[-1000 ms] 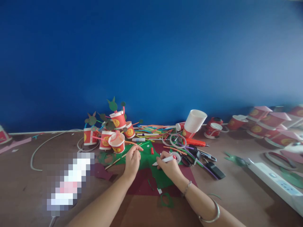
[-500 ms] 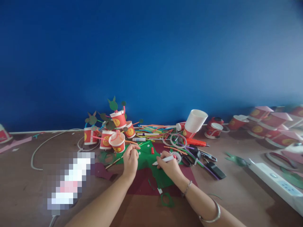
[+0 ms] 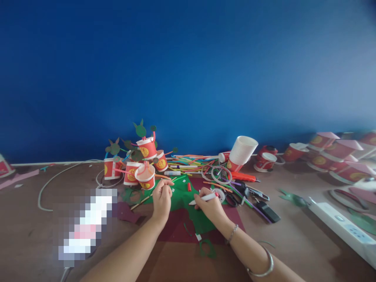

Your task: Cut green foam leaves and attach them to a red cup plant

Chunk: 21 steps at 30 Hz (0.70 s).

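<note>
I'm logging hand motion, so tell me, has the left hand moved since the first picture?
Yes, slightly: the left hand has shifted left, away from the red cap.

This looks like a craft workspace: a table [image 3: 29, 235] against a blue wall [image 3: 188, 78], cut green paper [image 3: 181, 201] between the left hand [image 3: 162, 197] and right hand [image 3: 208, 204], paper-cup figures [image 3: 146, 149] beyond the left, stacked paper cups [image 3: 241, 152] beyond the right, scissors [image 3: 230, 204] beside it and a power strip [image 3: 326, 213] farther right.
</note>
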Motion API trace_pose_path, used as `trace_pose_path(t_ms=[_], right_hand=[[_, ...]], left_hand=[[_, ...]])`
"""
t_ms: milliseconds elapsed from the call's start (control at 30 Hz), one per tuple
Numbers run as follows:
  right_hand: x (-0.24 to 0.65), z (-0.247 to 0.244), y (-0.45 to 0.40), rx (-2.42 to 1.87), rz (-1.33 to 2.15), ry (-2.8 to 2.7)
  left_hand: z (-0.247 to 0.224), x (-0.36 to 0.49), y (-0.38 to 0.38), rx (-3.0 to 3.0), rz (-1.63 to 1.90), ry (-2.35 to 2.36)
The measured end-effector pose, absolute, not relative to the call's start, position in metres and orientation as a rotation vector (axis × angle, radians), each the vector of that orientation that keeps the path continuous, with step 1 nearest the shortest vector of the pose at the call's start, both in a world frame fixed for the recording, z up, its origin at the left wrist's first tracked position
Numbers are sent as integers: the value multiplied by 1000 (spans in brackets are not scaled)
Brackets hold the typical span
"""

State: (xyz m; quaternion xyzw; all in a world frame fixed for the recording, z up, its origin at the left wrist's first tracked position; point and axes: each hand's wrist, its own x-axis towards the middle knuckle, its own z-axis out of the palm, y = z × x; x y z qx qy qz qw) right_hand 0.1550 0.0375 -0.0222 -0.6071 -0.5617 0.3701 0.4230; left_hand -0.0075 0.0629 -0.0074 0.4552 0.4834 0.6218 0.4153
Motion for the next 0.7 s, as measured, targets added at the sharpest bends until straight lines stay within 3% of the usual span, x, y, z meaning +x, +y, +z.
trace_pose_path(t_ms=[700], right_hand=[[155,-20,36,-1583,936,-1398]], left_hand=[[-10,-8,63,1169,1562,1218]])
